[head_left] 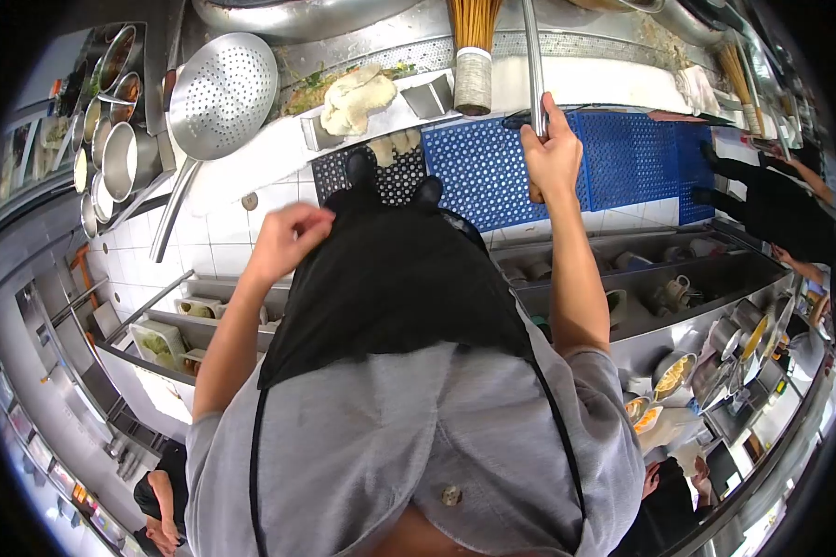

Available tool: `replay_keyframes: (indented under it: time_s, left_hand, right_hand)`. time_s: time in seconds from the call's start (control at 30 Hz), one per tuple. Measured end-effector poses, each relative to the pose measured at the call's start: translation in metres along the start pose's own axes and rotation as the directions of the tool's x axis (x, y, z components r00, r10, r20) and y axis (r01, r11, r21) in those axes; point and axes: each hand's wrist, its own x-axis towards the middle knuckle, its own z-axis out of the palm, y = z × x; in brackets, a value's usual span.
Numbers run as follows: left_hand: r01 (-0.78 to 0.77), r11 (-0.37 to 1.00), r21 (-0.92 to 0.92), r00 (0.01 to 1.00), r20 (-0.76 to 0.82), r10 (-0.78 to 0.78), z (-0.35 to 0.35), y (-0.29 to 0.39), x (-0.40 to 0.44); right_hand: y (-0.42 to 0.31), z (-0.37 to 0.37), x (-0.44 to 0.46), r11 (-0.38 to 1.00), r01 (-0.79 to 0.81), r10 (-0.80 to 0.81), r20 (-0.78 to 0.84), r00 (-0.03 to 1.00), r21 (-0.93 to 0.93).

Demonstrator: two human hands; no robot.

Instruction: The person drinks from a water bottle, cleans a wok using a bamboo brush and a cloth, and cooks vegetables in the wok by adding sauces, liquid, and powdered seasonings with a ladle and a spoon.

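Observation:
My right hand (553,153) is wrapped around a long-handled metal tool (534,65). Its shaft runs up out of the frame, so the head is hidden; a brown end shows below my fist. My left hand (288,239) hovers beside the black apron (399,288), its fingers curled in and slightly blurred, with nothing visible in them. A bamboo wok brush (474,56) with a wrapped grip lies left of the tool. Further left, a crumpled pale cloth (358,100) rests on the stove's front edge. A large perforated skimmer (223,97) lies at the upper left, handle pointing down.
A wok rim (297,20) curves along the top. Metal seasoning pots (125,162) crowd the left side. Blue perforated mats (488,172) cover the floor. Behind me stands a counter with pans (673,376). Other people in dark clothes (776,195) are at the right and below.

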Motion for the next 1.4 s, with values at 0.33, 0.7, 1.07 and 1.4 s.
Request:
replay_keyframes:
  time_s: [0.33, 0.7, 1.07, 1.4]
  left_hand:
    - [0.485, 0.747, -0.455, 0.839, 0.003, -0.544, 0.028, -0.031, -0.166]
    - [0.359, 0.738, -0.571, 0.896, -0.011, -0.444, 0.035, -0.060, -0.157]
    - [0.453, 0.517, -0.726, 0.826, 0.124, -0.550, 0.009, -0.040, -0.146]
    - [0.451, 0.367, -0.813, 0.872, 0.314, -0.376, 0.038, -0.092, -0.167]
  right_hand:
    - [-0.015, -0.020, -0.093, 0.990, 0.110, -0.137, 0.760, 0.636, 0.087]
    - [-0.037, 0.039, -0.094, 0.932, -0.078, -0.283, 0.847, 0.450, 0.353]
    - [-0.013, 0.011, -0.089, 0.952, -0.238, -0.102, 0.932, 0.348, 0.193]
    - [-0.007, -0.026, -0.088, 0.910, -0.382, 0.233, 0.960, 0.153, -0.160]
